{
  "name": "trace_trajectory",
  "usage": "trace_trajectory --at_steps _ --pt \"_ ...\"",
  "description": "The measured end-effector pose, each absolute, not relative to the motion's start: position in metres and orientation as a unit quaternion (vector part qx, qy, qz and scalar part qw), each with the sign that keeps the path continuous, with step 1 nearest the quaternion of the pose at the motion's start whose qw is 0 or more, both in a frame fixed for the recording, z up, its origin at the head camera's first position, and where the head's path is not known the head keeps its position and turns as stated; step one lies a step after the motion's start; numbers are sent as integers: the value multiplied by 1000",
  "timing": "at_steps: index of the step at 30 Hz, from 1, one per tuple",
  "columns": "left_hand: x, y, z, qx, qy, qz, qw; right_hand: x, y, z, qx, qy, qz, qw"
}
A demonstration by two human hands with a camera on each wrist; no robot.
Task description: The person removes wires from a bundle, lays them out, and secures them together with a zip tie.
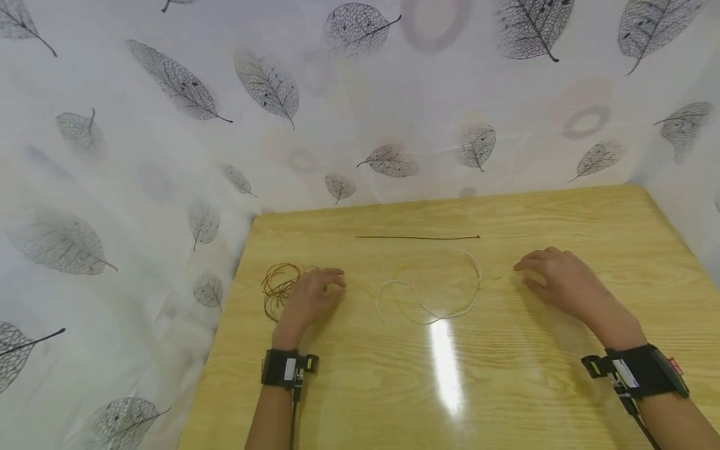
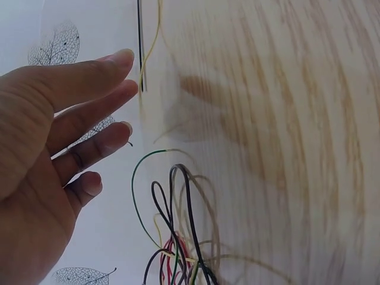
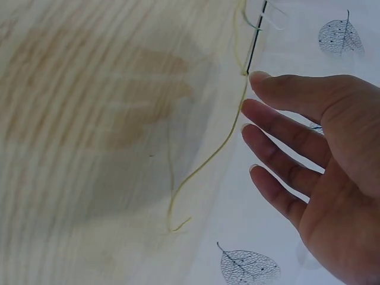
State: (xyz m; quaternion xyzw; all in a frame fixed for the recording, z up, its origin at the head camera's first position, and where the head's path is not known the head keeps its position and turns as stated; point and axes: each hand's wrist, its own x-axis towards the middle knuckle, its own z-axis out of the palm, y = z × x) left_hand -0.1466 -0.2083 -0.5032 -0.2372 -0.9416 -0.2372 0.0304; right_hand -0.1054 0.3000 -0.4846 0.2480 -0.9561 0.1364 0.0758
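My left hand hovers by a tangled bundle of thin wires at the table's left, its fingers relaxed and holding nothing. In the left wrist view the bundle shows black, red, green and yellow strands below the fingertips. Over the right side of the table, my right hand is loosely bent with thumb and fingers apart, gripping nothing. Between the hands a pale thin wire lies in loose curves. Yellow wire appears near the right fingertips in the right wrist view; whether it touches them I cannot tell.
Behind the pale wire lies a thin dark strip, knobbed at its right end like a cable tie. The wood-grain table meets a leaf-patterned curtain at the back and sides. Each wrist wears a black strap with a camera cable.
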Motion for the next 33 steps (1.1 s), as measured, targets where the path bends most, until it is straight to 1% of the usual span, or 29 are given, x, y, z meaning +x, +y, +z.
trace_trajectory --at_steps 3,6,12,16,21,26,30,33 --pt "-146 -213 -501 -231 -941 -245 26 -108 293 -478 264 -948 147 103" --pt "-144 -222 -498 -224 -943 -241 45 -114 278 -467 283 -938 158 121" --pt "-145 -249 -497 -192 -953 -211 103 -127 231 -444 324 -917 188 134" --pt "-145 -263 -497 -169 -958 -203 116 -140 188 -437 369 -899 195 131" --pt "-145 -271 -498 -140 -962 -212 102 -154 123 -437 430 -874 197 110" --pt "-146 -272 -500 -133 -963 -210 103 -168 60 -444 466 -863 188 59" --pt "-153 -269 -502 -126 -966 -199 108 -179 19 -448 458 -874 163 7" --pt "-161 -266 -504 -125 -968 -197 95 -188 -7 -451 420 -896 145 -5"
